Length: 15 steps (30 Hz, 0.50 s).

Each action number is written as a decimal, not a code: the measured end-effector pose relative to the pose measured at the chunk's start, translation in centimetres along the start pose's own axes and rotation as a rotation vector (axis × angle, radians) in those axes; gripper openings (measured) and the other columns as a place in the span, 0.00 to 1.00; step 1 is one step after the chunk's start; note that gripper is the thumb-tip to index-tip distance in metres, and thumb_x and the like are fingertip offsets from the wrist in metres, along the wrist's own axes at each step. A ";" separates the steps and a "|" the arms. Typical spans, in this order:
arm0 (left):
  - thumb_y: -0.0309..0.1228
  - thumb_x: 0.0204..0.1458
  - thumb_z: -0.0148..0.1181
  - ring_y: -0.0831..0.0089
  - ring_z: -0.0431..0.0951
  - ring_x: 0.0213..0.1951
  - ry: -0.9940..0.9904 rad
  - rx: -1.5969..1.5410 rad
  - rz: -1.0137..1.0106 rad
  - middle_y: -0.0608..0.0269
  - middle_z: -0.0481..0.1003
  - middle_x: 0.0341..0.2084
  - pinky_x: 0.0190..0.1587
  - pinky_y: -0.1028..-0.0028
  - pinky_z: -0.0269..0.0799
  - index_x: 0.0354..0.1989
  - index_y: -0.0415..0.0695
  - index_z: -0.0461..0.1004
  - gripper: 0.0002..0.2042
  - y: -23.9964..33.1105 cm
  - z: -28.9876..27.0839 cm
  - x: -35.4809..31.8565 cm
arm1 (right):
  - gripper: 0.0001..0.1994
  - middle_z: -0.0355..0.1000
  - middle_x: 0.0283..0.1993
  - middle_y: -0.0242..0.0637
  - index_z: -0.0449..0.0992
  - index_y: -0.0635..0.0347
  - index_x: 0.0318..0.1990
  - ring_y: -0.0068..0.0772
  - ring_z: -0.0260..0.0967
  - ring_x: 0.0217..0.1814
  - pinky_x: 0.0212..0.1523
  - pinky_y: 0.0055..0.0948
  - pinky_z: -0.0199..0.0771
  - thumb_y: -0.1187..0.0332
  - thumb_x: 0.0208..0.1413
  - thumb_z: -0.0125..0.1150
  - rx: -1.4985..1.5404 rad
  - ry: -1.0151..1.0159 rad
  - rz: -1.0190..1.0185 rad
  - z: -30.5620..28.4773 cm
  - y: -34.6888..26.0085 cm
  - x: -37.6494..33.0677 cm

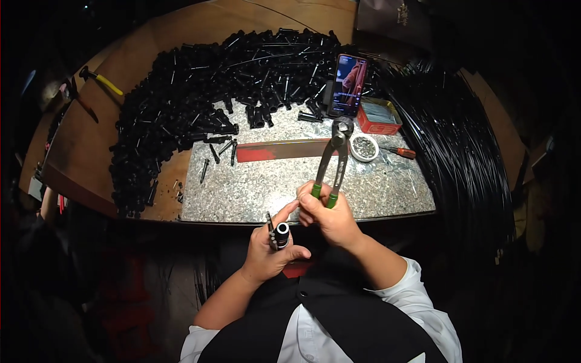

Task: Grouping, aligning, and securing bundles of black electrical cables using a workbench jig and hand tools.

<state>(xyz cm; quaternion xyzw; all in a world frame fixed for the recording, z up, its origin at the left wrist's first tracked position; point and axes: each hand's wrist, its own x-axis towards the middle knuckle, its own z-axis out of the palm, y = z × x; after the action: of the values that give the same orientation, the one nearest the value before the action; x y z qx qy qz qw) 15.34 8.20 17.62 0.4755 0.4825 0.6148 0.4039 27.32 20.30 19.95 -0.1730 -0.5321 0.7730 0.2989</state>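
My right hand (330,221) grips a pair of end-cutting pincers (339,148) by the green handles. Their dark jaws point away from me, over the stone-topped work surface. Just in front of my body, my left hand (266,257) holds a black tubular part (281,239) with a pale ring at its open end. A thin dark piece shows beside that tube, too small to name. The left index finger reaches towards my right hand, and the left thumb is stretched out. Beyond both hands, a long reddish-brown strip (272,151) lies across the speckled slab (254,193).
A large heap of black tubular parts (212,85) covers the back and left. A phone (349,85) stands upright beside a red box (380,127). Near it are a round white dish (364,147) and a screwdriver (402,152). Long black rods (460,139) lie bundled at right; a yellow-handled hammer (103,81) lies left.
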 end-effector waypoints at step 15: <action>0.28 0.39 0.74 0.91 0.59 0.19 0.110 -0.103 0.032 0.78 0.62 0.13 0.24 0.87 0.54 0.55 0.35 0.63 0.34 -1.0 -0.7 0.1 | 0.05 0.69 0.30 0.42 0.72 0.65 0.32 0.40 0.69 0.29 0.30 0.32 0.69 0.75 0.49 0.61 -0.896 -0.024 -0.607 -0.1 -0.4 1.1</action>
<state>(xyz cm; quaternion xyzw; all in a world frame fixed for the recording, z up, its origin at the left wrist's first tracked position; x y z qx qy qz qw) 14.62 8.35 16.56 0.4271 0.4641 0.6704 0.3910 26.63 21.19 20.35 -0.1133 -0.8392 0.3510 0.3997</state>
